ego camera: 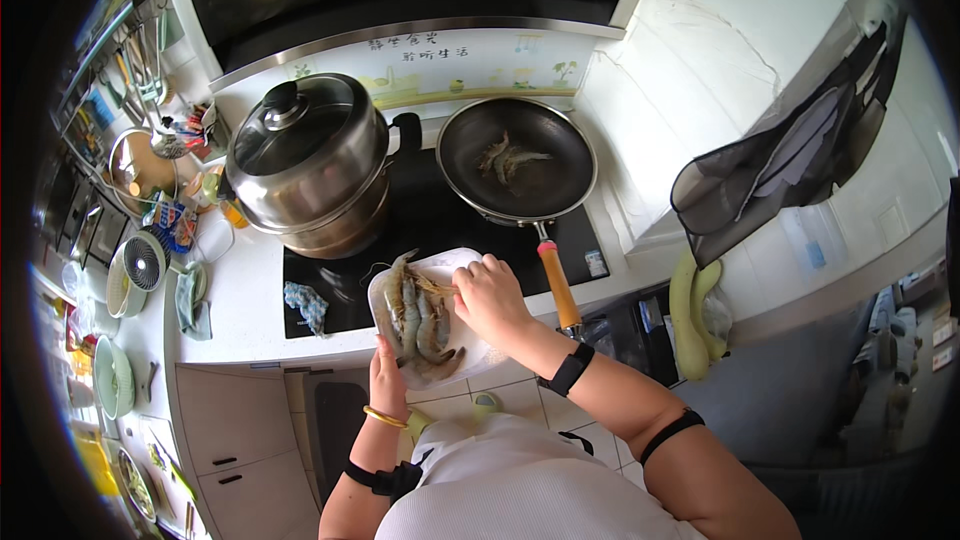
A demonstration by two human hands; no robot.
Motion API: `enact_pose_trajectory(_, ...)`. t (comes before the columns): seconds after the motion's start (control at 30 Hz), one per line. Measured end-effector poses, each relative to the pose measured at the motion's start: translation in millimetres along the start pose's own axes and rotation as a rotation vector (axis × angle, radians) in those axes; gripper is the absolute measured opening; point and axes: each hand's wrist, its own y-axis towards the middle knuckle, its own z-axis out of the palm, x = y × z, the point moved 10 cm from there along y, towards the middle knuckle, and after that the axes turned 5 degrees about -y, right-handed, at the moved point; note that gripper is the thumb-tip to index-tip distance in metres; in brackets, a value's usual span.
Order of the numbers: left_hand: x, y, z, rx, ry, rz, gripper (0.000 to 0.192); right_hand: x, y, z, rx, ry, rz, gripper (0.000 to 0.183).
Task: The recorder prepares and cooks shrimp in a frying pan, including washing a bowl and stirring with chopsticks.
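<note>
My left hand (387, 386) grips the lower left side of a white dish (465, 259), held tilted in front of the stove's edge. Several raw grey shrimp (420, 322) lie in it, their long feelers reaching over the rim. Above the dish, my right hand (491, 300) has its fingertips pinched around the feelers or head end of a shrimp; the fingers partly hide the grip. Beyond, a dark frying pan (517, 180) with a wooden handle (559, 281) sits on the black cooktop (442, 217). A few shrimp (510, 159) rest in its middle.
A large lidded steel steamer pot (307, 165) stands left of the pan. A crumpled blue cloth (306, 307) lies at the cooktop's front left. Bowls, a small fan (144, 262) and utensils crowd the left counter. Pale green gourds (694, 319) and a dark mesh apron (780, 157) are at right.
</note>
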Motion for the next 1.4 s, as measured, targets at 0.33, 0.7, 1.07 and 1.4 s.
enact_pose_trajectory(0.33, -5, 0, -12, 0.056, -0.054, 0.014, 0.065, -86, -32, -30, 0.179, 0.931, 0.439, 0.012)
enact_pose_trajectory(0.7, -14, -17, -19, -0.03, -0.081, 0.063, 0.066, -244, -3, -38, -0.2, 0.166, 0.466, 0.012)
enact_pose_trajectory(1.07, -35, -64, -43, -0.083, -0.109, 0.131, 0.066, -185, -152, -93, -0.25, 0.61, 0.692, 0.01)
enact_pose_trajectory(1.4, -25, -120, -93, -0.102, -0.123, 0.133, 0.067, 1, -141, -60, -0.015, 0.587, 0.324, 0.009)
